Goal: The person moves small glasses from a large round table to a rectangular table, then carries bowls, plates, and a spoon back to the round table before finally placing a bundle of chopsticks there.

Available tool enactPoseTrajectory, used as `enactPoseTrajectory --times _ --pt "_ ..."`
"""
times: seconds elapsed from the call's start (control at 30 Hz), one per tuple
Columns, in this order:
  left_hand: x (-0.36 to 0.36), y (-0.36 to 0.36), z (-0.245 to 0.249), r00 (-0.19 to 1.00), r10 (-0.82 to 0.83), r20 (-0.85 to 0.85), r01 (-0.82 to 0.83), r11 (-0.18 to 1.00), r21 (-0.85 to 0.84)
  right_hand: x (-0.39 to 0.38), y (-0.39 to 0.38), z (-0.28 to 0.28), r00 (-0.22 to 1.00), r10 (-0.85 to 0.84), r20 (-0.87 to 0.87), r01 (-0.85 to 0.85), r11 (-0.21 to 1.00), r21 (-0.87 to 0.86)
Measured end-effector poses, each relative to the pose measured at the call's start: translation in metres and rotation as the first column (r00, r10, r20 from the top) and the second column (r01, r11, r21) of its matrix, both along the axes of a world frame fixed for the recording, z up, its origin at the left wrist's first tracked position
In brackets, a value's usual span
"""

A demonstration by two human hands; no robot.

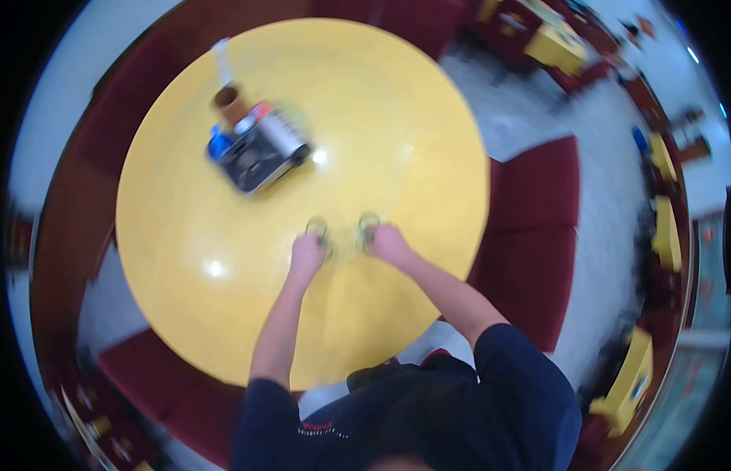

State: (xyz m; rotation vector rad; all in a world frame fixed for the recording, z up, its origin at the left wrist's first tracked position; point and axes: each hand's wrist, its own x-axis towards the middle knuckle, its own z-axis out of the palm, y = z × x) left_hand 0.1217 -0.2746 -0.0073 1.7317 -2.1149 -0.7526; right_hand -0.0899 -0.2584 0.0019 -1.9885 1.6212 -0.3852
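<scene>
My left hand (307,249) is closed around the side of a clear glass (316,228), whose dark round rim shows above the fingers. Likewise, my right hand (389,242) grips a second clear glass (369,221) a short way to the right. Both glasses are over the near middle part of the round yellow table (224,306), apart from each other. Blur hides whether their bases touch the tabletop and what, if anything, is in them.
Farther left on the table stands a dark tray (252,169) with a silvery cylinder (281,133), a blue item (218,144) and a brown cup-like holder (230,104). Dark red seats (534,192) surround the table. A person (628,56) is at the far upper right.
</scene>
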Motion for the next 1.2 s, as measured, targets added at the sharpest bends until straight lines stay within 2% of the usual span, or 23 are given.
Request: enactPoseTrajectory --times 0.03,0.07,0.1,0.13,0.17,0.23,0.3,0.37,0.43,0.5,0.53,0.6,0.63,0.7,0.77,0.83,0.9,0.97,1.0,1.03,1.1,1.17,1.2 --pt "-0.007 0.025 0.027 1.0 -0.016 -0.016 0.018 0.983 0.181 -0.011 0.037 0.011 0.993 -0.106 0.046 0.1 0.988 0.122" --pt "-0.012 0.052 0.016 0.996 -0.089 -0.017 0.09 0.988 0.127 -0.028 0.073 0.008 0.996 -0.073 -0.041 0.078 0.989 0.125" --pt "-0.023 0.073 0.022 0.99 -0.119 -0.072 0.137 0.922 0.361 -0.041 0.11 0.02 0.992 -0.098 -0.079 0.115 0.963 0.244" --pt "-0.035 0.096 0.026 0.954 -0.126 -0.272 0.251 0.833 0.492 -0.055 0.149 0.023 0.983 -0.183 -0.011 0.179 0.95 0.257" --pt "-0.052 0.119 0.028 0.937 -0.148 -0.317 0.306 0.786 0.537 -0.07 0.186 0.028 0.97 -0.242 -0.004 0.23 0.916 0.329" --pt "-0.086 0.156 0.03 0.876 -0.292 -0.385 0.475 0.666 0.575 -0.102 0.256 0.016 0.919 -0.393 -0.04 0.389 0.883 0.264" --pt "-0.124 0.189 0.054 0.793 -0.485 -0.367 0.606 0.576 0.549 -0.121 0.329 0.022 0.814 -0.579 -0.048 0.567 0.772 0.289" --pt "-0.16 0.211 0.043 0.691 -0.641 -0.333 0.711 0.52 0.474 -0.143 0.393 0.01 0.656 -0.752 -0.059 0.736 0.62 0.272" --pt "-0.202 0.234 0.046 0.4 -0.892 -0.209 0.901 0.342 0.265 -0.163 0.457 -0.006 0.493 -0.867 -0.068 0.848 0.462 0.26" --pt "-0.243 0.26 0.046 0.316 -0.915 -0.252 0.908 0.214 0.36 -0.17 0.523 -0.015 0.297 -0.949 -0.106 0.939 0.27 0.215" --pt "-0.269 0.278 0.065 0.207 -0.962 -0.179 0.933 0.139 0.331 -0.172 0.553 -0.011 0.254 -0.962 -0.099 0.949 0.228 0.216" --pt "-0.311 0.305 0.078 0.019 -0.997 -0.072 0.956 -0.003 0.294 -0.17 0.598 0.0 0.008 -0.992 -0.123 0.967 -0.024 0.252" --pt "-0.332 0.315 0.074 -0.059 -0.997 -0.047 0.959 -0.069 0.274 -0.166 0.617 0.0 -0.022 -0.992 -0.122 0.965 -0.054 0.258" --pt "-0.367 0.336 0.067 -0.19 -0.982 -0.008 0.938 -0.184 0.294 -0.16 0.654 -0.006 -0.22 -0.963 -0.158 0.954 -0.246 0.171" --pt "-0.392 0.346 0.063 -0.326 -0.945 0.003 0.918 -0.316 0.24 -0.147 0.672 -0.006 -0.308 -0.943 -0.128 0.926 -0.328 0.188" --pt "-0.419 0.36 0.056 -0.318 -0.948 -0.032 0.9 -0.312 0.305 -0.145 0.693 -0.02 -0.384 -0.918 -0.096 0.893 -0.396 0.215" --pt "-0.439 0.364 0.058 -0.298 -0.953 -0.06 0.873 -0.298 0.386 -0.147 0.7 -0.04 -0.541 -0.84 -0.043 0.801 -0.531 0.277" --pt "-0.461 0.364 0.06 -0.057 -0.99 -0.13 0.821 -0.121 0.558 -0.156 0.702 -0.051 -0.598 -0.801 0.024 0.762 -0.559 0.328" --pt "-0.473 0.356 0.041 0.018 -0.991 -0.131 0.807 -0.063 0.587 -0.165 0.703 -0.048 -0.643 -0.762 0.078 0.729 -0.576 0.37" --pt "-0.483 0.348 0.024 0.009 -0.991 -0.134 0.806 -0.072 0.587 -0.178 0.705 -0.044 -0.649 -0.757 0.076 0.723 -0.584 0.368" --pt "-0.499 0.332 0.002 0.14 -0.99 -0.01 0.819 0.11 0.563 -0.204 0.708 -0.03 -0.674 -0.725 0.142 0.708 -0.579 0.404" --pt "-0.516 0.305 -0.054 0.05 -0.988 0.146 0.886 0.111 0.45 -0.234 0.729 -0.029 -0.688 -0.717 0.114 0.696 -0.607 0.384" --pt "-0.52 0.295 -0.064 0.079 -0.979 0.188 0.859 0.162 0.485 -0.249 0.732 -0.03 -0.698 -0.709 0.095 0.685 -0.625 0.374"
